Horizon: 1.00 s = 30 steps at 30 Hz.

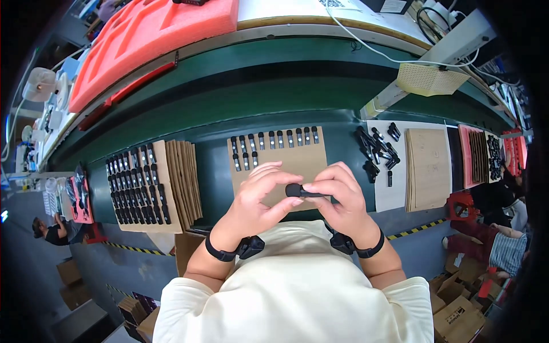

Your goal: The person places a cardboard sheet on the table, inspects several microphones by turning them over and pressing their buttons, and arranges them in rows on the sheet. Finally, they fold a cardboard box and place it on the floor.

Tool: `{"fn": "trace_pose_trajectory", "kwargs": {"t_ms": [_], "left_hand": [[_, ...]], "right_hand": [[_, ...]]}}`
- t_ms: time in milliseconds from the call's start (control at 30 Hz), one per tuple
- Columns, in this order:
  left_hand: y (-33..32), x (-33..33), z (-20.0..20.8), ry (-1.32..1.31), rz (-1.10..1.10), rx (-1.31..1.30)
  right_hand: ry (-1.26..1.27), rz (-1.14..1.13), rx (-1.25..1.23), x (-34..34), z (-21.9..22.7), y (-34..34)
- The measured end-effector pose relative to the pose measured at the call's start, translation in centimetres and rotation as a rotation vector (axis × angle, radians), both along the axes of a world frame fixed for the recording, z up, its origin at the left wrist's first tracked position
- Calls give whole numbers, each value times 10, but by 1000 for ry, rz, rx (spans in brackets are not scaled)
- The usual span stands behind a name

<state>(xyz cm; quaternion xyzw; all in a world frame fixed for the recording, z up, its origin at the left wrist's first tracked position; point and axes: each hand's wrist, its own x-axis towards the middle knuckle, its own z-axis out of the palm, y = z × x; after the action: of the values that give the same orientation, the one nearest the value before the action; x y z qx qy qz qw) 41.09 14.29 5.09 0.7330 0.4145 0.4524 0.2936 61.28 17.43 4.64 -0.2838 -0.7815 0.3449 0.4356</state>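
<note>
In front of my chest, a small black microphone-shaped device with a rounded head lies sideways between my hands. My right hand pinches its narrow end with thumb and fingers. At the rounded end, the thumb and forefinger of my left hand close in from below and above; whether both touch it is hard to see. Beyond my hands, a brown cardboard sheet carries similar devices in a full far row and a short second row at the left.
At left, a cardboard stack has rows of the devices on top. At right, loose devices lie piled on a white sheet beside stacked cardboard. A metal post stands behind. Pink foam rests on the far shelf. Other people work at both sides.
</note>
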Motion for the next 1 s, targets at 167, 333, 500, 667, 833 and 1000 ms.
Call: {"fn": "trace_pose_trajectory", "kwargs": {"t_ms": [167, 333, 500, 667, 833, 1000], "left_hand": [[-6, 6, 10, -26, 13, 9], [-11, 8, 12, -1, 35, 70], [-15, 9, 14, 30, 56, 88], [-15, 9, 14, 48, 61, 131], [-14, 9, 15, 48, 66, 146], [-13, 8, 16, 51, 68, 146]], "right_hand": [[4, -30, 108, 5, 8, -5], [20, -24, 106, 7, 11, -8], [17, -7, 144, 6, 12, -9], [17, -6, 168, 5, 13, -8], [17, -17, 172, 4, 14, -8], [22, -15, 167, 2, 14, -7]]}}
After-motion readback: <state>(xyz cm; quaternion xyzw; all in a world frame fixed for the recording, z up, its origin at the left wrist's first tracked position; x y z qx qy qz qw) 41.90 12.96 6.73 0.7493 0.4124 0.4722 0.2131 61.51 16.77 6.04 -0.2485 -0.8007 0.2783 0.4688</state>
